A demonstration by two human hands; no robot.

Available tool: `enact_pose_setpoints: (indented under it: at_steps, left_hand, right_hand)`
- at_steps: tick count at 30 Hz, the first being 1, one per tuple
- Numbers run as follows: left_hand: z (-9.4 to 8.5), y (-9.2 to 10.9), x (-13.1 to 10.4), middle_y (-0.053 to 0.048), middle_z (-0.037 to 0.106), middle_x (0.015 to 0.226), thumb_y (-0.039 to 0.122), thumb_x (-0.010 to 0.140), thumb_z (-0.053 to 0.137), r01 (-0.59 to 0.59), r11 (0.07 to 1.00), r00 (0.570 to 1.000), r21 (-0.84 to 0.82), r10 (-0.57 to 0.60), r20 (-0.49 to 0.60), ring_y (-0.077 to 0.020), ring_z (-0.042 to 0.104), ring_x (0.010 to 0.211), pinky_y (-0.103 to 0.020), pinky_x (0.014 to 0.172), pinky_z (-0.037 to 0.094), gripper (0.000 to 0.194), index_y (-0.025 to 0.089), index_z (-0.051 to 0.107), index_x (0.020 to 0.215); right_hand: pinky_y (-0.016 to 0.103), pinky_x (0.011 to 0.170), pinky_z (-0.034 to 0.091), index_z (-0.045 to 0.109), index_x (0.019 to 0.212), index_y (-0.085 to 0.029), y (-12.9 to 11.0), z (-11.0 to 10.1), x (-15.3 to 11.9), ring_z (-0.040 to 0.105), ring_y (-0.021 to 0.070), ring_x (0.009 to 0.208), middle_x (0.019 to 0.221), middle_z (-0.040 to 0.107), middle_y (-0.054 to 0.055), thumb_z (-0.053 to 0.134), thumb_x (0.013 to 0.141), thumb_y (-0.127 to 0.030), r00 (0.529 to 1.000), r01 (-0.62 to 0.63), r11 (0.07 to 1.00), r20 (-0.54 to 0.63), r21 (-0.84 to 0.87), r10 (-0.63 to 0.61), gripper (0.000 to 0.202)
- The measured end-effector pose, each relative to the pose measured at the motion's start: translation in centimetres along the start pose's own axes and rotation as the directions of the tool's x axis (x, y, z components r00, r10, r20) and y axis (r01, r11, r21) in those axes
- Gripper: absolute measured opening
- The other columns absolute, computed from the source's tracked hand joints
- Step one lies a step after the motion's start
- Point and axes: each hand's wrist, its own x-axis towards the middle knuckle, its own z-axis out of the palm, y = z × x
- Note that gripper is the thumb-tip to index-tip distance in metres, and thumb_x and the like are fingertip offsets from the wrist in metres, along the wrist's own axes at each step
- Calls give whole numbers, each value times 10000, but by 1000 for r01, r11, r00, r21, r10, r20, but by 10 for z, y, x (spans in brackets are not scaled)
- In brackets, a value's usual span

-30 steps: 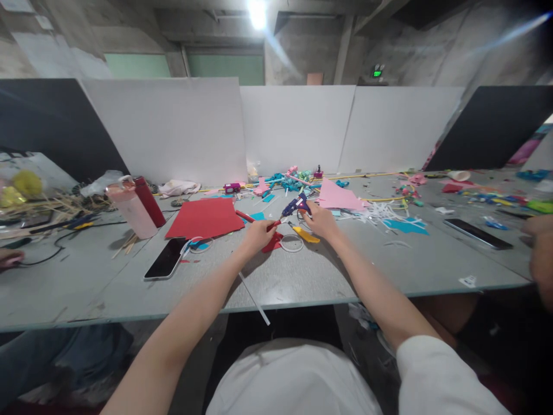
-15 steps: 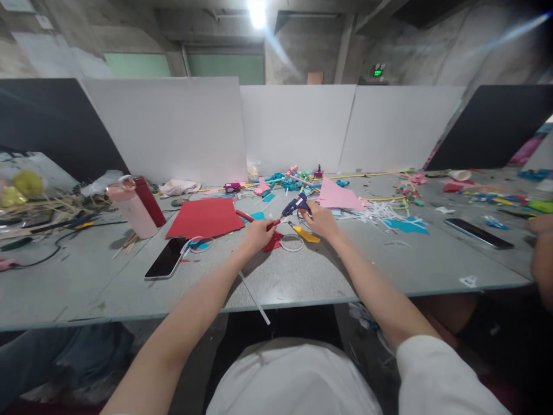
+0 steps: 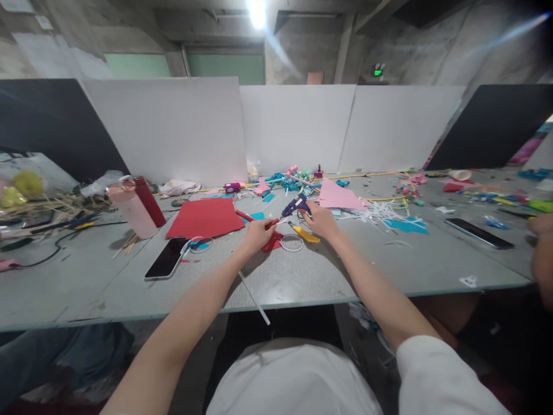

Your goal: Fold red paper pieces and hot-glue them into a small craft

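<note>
My right hand [image 3: 322,220] is closed around the grip of a dark blue hot glue gun [image 3: 295,204], whose nozzle points down and left. My left hand [image 3: 258,235] pinches a narrow red piece [image 3: 272,223], perhaps rolled paper, close to the nozzle; whether the two touch I cannot tell. Under the hands lie a red scrap [image 3: 272,243], a white ring [image 3: 292,243] and a yellow-handled tool [image 3: 306,234], probably scissors. Left of my left hand is a large red sheet [image 3: 205,218].
On the left are a phone [image 3: 166,259], a pink bottle [image 3: 136,210] and a red bottle [image 3: 150,202]. A pink sheet [image 3: 341,195], white strips [image 3: 380,212] and another phone [image 3: 478,233] lie right. A white strip [image 3: 256,300] overhangs the front edge. Another person's hand [image 3: 542,225] is far right.
My hands, the glue gun and the red piece are almost still. At the far right, the other person's hand has shifted slightly.
</note>
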Motion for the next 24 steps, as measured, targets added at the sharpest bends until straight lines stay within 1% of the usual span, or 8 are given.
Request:
enact_pose_setpoints:
  at_steps: [2, 5, 9, 13, 16, 18, 20, 24]
  left_hand:
    - [0, 2, 0, -126, 835, 993, 345, 942, 716, 22, 1000, 1000, -2, -22, 2, -293, 747, 898, -409, 928, 543, 244, 232, 868, 1097]
    - [-2, 6, 0, -118, 842, 1044, 365, 969, 696, 62, 998, 998, -6, -61, 22, -282, 756, 932, -396, 923, 551, 277, 220, 854, 1144]
    - [-2, 7, 1, -119, 842, 1075, 352, 993, 675, 55, 998, 998, 34, -56, 30, -277, 765, 945, -390, 903, 552, 288, 211, 843, 1179]
    - [-1, 3, 4, -129, 837, 1067, 315, 974, 713, 27, 998, 1000, 55, -27, -1, -283, 764, 912, -397, 868, 541, 238, 214, 850, 1140]
    - [0, 2, 5, -137, 830, 1062, 316, 973, 723, 20, 999, 1000, 45, -19, -22, -284, 760, 912, -397, 862, 530, 209, 207, 839, 1109]
    - [1, 2, 5, -137, 824, 1032, 326, 978, 721, 20, 999, 999, 48, -18, -34, -281, 753, 909, -395, 867, 524, 196, 204, 820, 1095]
    - [1, 2, 5, -130, 815, 988, 323, 986, 710, 20, 999, 999, 50, -18, -35, -272, 742, 899, -389, 873, 515, 179, 202, 796, 1087]
    - [0, 3, 4, -104, 787, 930, 306, 1004, 678, 14, 1000, 1000, 23, -13, -22, -256, 719, 884, -371, 868, 493, 133, 206, 752, 1049]
  right_hand:
    - [354, 838, 506, 597, 1457, -142, 0, 0, 0, 721, 355, 1175, 1353, 749, 196, 440, 1127, -423, 1000, -4, 1000, 15, -9, 4, 461]
    - [349, 853, 498, 587, 1459, -148, -1, 0, 0, 721, 351, 1175, 1354, 747, 189, 439, 1131, -430, 998, -26, 999, 53, -25, 27, 457]
    - [351, 869, 489, 582, 1431, -162, 2, 1, 1, 737, 343, 1126, 1304, 764, 175, 458, 1126, -449, 986, -116, 993, 119, -27, 118, 437]
    - [356, 876, 489, 581, 1378, -130, 8, 9, 1, 742, 346, 1109, 1231, 775, 203, 501, 1111, -455, 936, -262, 964, 232, -39, 264, 428]
    - [358, 882, 493, 567, 1378, -96, 15, 19, -1, 738, 344, 1112, 1243, 760, 237, 500, 1113, -467, 899, -344, 937, 271, -53, 345, 461]
    - [355, 904, 493, 576, 1373, -84, 19, 26, -1, 725, 338, 1142, 1273, 742, 249, 492, 1118, -469, 882, -381, 922, 271, -68, 385, 470]
    - [362, 958, 486, 595, 1367, -68, 22, 33, -1, 685, 346, 1224, 1330, 707, 270, 494, 1116, -455, 872, -397, 912, 266, -105, 410, 472]
    - [438, 1082, 449, 632, 1359, -20, 25, 41, -3, 559, 405, 1368, 1411, 621, 325, 499, 1103, -449, 849, -410, 893, 280, -186, 448, 517]
